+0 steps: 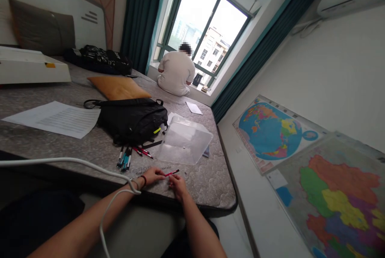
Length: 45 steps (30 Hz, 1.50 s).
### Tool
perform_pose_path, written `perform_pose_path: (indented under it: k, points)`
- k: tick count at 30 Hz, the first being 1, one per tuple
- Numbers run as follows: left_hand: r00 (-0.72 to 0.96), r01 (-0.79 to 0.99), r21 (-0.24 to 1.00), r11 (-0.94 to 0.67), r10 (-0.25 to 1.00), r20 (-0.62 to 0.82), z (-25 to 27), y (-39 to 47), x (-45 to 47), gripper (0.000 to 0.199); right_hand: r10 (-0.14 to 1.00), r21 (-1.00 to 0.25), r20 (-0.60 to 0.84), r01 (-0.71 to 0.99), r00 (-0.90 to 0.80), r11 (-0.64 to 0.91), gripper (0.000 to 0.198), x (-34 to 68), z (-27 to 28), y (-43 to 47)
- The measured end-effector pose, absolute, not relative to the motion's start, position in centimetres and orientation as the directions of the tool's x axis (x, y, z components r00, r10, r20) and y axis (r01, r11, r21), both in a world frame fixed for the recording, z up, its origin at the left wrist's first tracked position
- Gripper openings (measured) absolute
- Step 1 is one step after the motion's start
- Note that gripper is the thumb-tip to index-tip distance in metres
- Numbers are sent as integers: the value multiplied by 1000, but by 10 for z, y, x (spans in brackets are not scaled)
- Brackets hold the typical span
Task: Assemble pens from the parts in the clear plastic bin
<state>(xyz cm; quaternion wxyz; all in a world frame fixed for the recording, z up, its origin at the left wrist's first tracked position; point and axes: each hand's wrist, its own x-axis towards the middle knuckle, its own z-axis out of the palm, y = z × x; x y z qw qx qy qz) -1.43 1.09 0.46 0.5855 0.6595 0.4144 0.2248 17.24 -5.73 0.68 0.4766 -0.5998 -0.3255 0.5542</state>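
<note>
Near the front edge of the mattress, my left hand (152,175) pinches one end of a slim red pen (172,173) with a dark tip. My right hand (178,186) has its fingers closed at the pen's middle, from below and to the right. Left of my hands lies a bunch of blue, black and white pens (125,159). Several red pens (144,152) are scattered beside that bunch. A clear plastic box (186,141) sits just beyond my hands on the mattress (207,182).
A black backpack (132,119), printed paper (57,117), an orange-brown cushion (120,87) and a white box (33,65) lie on the bed. A white cable (87,163) crosses over my left forearm. One person (177,71) sits by the window, back turned. Maps (270,130) hang at right.
</note>
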Motion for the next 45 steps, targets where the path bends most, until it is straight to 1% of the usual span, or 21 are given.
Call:
perform_pose_path:
  k: [2, 5, 8, 9, 11, 12, 13, 14, 17, 20, 22, 25, 28, 31, 38, 45]
  points:
    - [535, 265, 964, 21, 828, -165, 5, 14, -17, 54, 924, -945, -328, -64, 199, -321, 40, 176, 7, -60]
    - [519, 231, 973, 18, 843, -139, 4, 16, -24, 55, 924, -954, -251, 86, 287, -286, 32, 189, 7, -67]
    - [516, 213, 977, 19, 847, -128, 2, 16, -28, 52, 907, -942, -98, 257, 409, -217, 25, 210, 9, -75]
    - [516, 209, 978, 16, 848, -124, 1, 15, -29, 51, 895, -918, -12, 350, 447, -187, 26, 216, 9, -76]
    - [516, 210, 978, 1, 850, -111, 1, 12, -29, 48, 867, -810, 153, 563, 474, -165, 32, 227, 10, -74]
    - [518, 212, 977, -8, 849, -105, 1, 11, -29, 47, 860, -751, 201, 638, 469, -173, 33, 230, 10, -71]
    - [521, 214, 977, -14, 847, -102, 2, 9, -29, 46, 860, -709, 213, 680, 463, -190, 32, 232, 10, -67]
    - [526, 217, 976, -18, 845, -101, 3, 7, -30, 46, 863, -696, 199, 687, 464, -209, 28, 233, 10, -63]
    - [533, 228, 974, -17, 839, -110, 6, 2, -34, 46, 866, -713, 159, 661, 475, -232, 16, 234, 11, -51]
    - [537, 258, 965, -41, 837, -108, 11, -3, -41, 43, 866, -765, 136, 606, 481, -216, 16, 234, 13, -47]
    - [550, 298, 951, -84, 829, -99, 13, -6, -45, 40, 879, -813, 106, 549, 466, -193, 22, 232, 12, -50]
    - [571, 346, 921, -177, 819, -57, 13, -10, -44, 35, 913, -883, 21, 435, 407, -174, 37, 226, 7, -59]
    - [567, 344, 908, -239, 824, 2, 10, -16, -39, 32, 943, -925, -71, 332, 325, -184, 47, 220, 0, -69]
    - [539, 334, 909, -251, 842, 34, 7, -20, -36, 30, 952, -944, -139, 255, 272, -211, 50, 217, -2, -75]
    - [539, 378, 870, -317, 840, 71, 2, -23, -36, 31, 954, -959, -237, 110, 183, -259, 48, 218, 11, -76]
    - [544, 422, 836, -351, 836, 76, -1, -22, -36, 31, 950, -952, -293, 63, 111, -301, 48, 217, 18, -81]
